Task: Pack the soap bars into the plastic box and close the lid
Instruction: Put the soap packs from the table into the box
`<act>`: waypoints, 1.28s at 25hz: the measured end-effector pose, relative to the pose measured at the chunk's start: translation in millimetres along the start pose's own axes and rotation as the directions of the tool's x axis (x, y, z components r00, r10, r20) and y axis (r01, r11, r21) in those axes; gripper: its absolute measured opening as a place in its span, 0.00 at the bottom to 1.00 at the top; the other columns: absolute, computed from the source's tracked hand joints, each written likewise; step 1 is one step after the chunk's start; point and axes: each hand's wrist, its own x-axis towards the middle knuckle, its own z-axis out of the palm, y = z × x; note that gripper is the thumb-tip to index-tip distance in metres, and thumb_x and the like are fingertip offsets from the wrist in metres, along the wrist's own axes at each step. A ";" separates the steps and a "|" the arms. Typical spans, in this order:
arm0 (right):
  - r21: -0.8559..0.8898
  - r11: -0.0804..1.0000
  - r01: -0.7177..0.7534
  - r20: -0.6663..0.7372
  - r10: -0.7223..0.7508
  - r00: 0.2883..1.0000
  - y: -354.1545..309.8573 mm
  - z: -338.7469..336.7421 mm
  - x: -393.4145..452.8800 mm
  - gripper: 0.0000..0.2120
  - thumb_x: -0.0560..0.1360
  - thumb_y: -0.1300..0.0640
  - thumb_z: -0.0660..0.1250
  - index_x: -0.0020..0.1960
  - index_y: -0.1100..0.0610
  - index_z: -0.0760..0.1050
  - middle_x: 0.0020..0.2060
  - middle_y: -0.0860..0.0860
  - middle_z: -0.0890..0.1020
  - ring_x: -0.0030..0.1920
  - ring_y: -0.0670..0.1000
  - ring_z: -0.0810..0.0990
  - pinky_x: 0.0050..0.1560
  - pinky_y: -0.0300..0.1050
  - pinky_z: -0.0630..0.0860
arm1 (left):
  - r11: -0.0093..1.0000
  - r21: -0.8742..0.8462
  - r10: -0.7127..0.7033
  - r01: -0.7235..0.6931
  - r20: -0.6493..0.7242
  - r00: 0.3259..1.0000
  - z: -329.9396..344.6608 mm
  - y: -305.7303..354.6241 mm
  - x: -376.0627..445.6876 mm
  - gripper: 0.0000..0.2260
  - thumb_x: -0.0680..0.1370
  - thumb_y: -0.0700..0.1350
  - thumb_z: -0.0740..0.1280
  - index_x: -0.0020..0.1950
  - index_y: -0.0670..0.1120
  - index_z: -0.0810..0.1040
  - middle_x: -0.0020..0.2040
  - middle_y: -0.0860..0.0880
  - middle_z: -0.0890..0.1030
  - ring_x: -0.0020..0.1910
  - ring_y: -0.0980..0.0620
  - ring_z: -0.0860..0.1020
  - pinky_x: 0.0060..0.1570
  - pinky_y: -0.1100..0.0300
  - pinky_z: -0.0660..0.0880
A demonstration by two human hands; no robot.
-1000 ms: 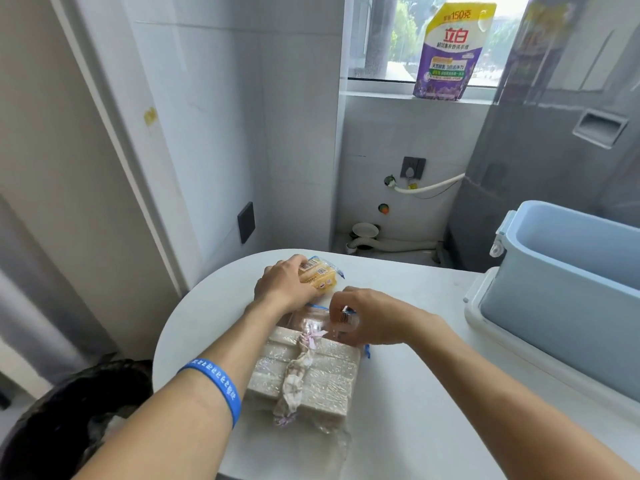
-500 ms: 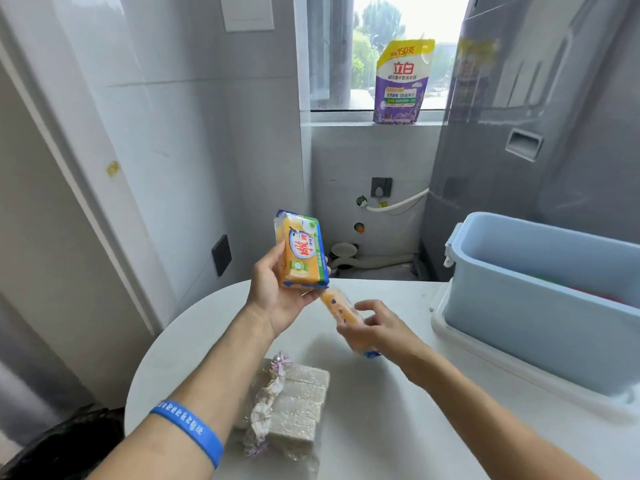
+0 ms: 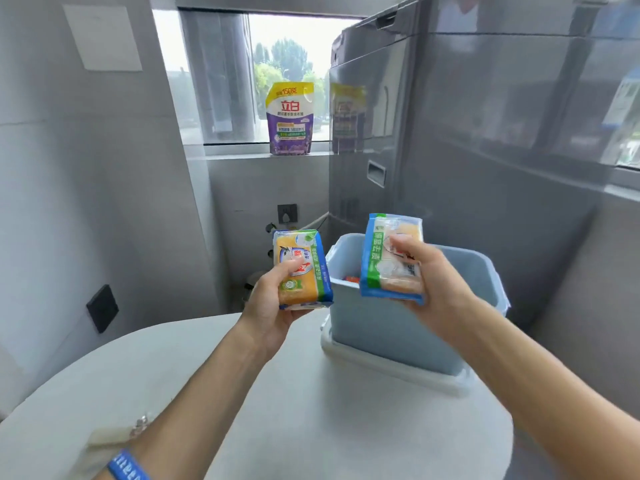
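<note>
- Our left hand (image 3: 273, 306) grips a yellow wrapped soap bar (image 3: 300, 270), held upright above the white round table (image 3: 311, 410), just left of the box.
- Our right hand (image 3: 429, 282) clasps a second soap bar (image 3: 391, 259) over the near rim of the light blue plastic box (image 3: 398, 327).
- The box stands open on its white lid (image 3: 391, 372); something red shows inside.
- A purple detergent pouch (image 3: 290, 119) sits on the windowsill.

Both soap bars (image 3: 300, 268) (image 3: 393, 258) wear glossy printed plastic film. The box (image 3: 391, 327) at 3 o'clock is smooth matt blue plastic, the table (image 3: 311, 410) matt white, the pouch (image 3: 290, 119) at 12 o'clock shiny.
</note>
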 end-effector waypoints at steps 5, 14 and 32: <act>-0.548 0.837 0.002 -0.266 -0.176 0.948 -56.5 -60.7 31.6 0.16 0.70 0.57 0.74 0.56 0.60 0.78 0.45 0.56 0.87 0.41 0.56 0.87 0.44 0.54 0.84 | 0.939 0.343 0.054 -0.011 -0.116 0.992 76.6 5.3 49.4 0.10 0.70 0.47 0.74 0.49 0.47 0.81 0.46 0.44 0.87 0.39 0.46 0.86 0.39 0.49 0.83; -0.991 0.060 -0.123 -0.135 -0.330 0.934 -22.2 -102.3 76.4 0.16 0.77 0.55 0.64 0.63 0.58 0.67 0.42 0.54 0.77 0.42 0.57 0.73 0.28 0.44 0.60 | -0.051 0.998 0.038 -0.035 0.037 0.999 98.2 -35.1 117.6 0.22 0.78 0.45 0.58 0.72 0.57 0.64 0.66 0.46 0.75 0.60 0.41 0.72 0.46 0.55 0.68; -0.966 -0.199 0.166 0.174 -0.023 0.984 -24.9 -110.3 76.6 0.12 0.74 0.55 0.64 0.53 0.44 0.83 0.46 0.44 0.81 0.53 0.53 0.80 0.50 0.46 0.76 | -0.230 0.899 -0.005 -0.372 0.382 0.924 71.1 -22.9 97.2 0.22 0.78 0.55 0.55 0.27 0.46 0.66 0.26 0.50 0.69 0.28 0.53 0.64 0.30 0.52 0.65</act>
